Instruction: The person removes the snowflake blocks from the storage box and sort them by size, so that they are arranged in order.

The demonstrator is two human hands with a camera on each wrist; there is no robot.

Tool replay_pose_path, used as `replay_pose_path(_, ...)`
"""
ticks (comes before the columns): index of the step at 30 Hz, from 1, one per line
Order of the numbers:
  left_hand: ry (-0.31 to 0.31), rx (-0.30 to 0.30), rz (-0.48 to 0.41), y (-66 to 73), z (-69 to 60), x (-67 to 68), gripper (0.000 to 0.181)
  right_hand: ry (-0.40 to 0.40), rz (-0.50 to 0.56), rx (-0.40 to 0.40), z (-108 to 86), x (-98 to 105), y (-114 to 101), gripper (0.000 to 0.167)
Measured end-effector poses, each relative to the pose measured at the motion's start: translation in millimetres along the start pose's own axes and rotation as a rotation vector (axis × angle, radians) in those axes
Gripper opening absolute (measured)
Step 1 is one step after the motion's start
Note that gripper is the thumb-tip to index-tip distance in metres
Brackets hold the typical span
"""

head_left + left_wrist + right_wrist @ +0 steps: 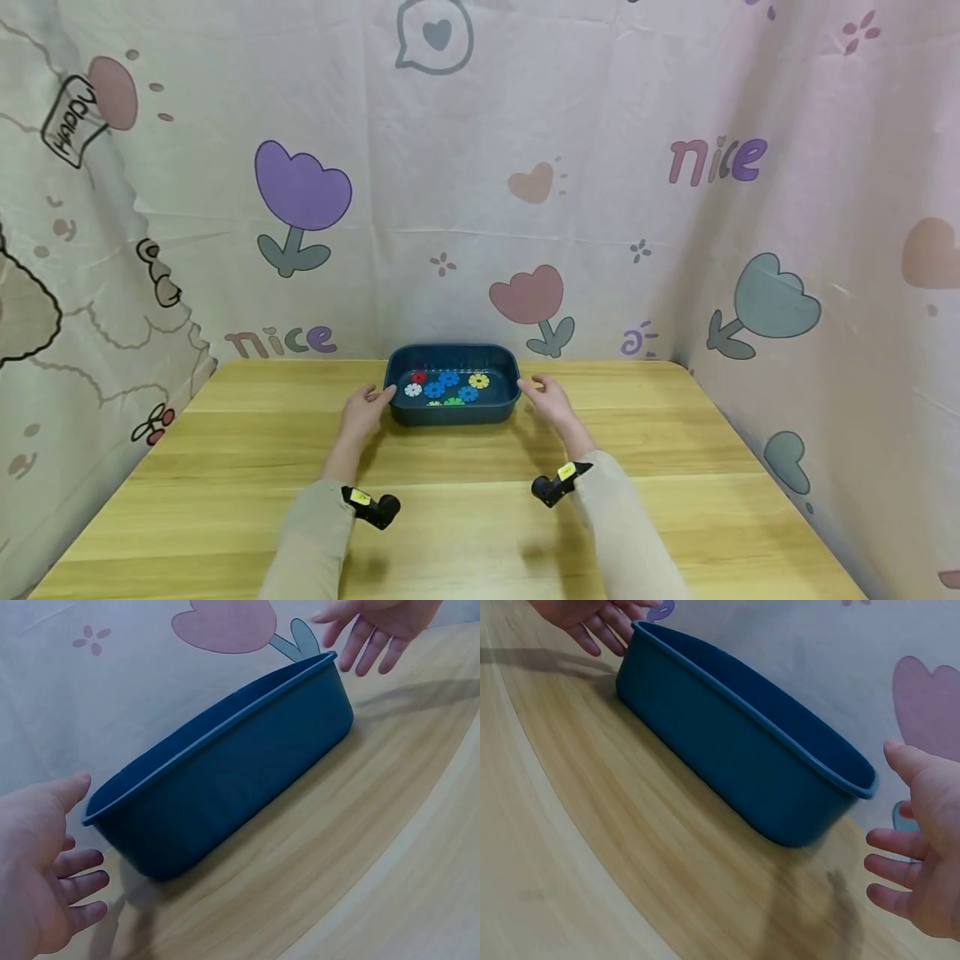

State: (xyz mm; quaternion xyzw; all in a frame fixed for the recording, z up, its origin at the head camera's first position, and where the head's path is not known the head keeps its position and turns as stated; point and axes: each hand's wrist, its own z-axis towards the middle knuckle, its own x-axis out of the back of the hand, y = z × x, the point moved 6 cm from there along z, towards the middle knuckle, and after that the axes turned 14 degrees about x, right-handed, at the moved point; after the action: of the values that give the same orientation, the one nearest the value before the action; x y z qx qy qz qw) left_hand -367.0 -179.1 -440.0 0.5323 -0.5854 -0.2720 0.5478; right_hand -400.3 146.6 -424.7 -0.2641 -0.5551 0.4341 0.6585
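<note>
A dark blue plastic bin [450,415] stands upright at the table's back edge. Inside it, in the head view, lie several small toothed, flower-shaped plastic discs: blue [434,390], yellow [478,381], red [418,377], white [413,390] and green [453,402]. My left hand [365,410] is at the bin's left end, thumb by the rim, fingers loosely bent. At the opposite end my right hand [551,398] has its thumb near the rim and its fingers spread. Both wrist views show a small gap between the near hand and the bin [225,780]. The discs are hidden there.
The wooden table [457,517] stretches from the bin toward me and out to both sides. A patterned cloth [450,167] hangs close behind the bin and along both sides of the table. Each sleeve carries a small black camera [372,507].
</note>
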Motion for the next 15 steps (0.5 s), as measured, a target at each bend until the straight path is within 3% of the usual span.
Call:
replay_pose_path(7, 0.017, -0.034, 0.025, 1.6, 3.9, -12.1, 0.057, -0.023, -0.047, -0.007, 5.4, -20, 0, 0.049)
replay_pose_path(15, 0.027, -0.035, 0.024, -0.3, 5.6, -10.6, 0.048, -0.032, -0.080, 0.057, 3.2, -24, -2, 0.047)
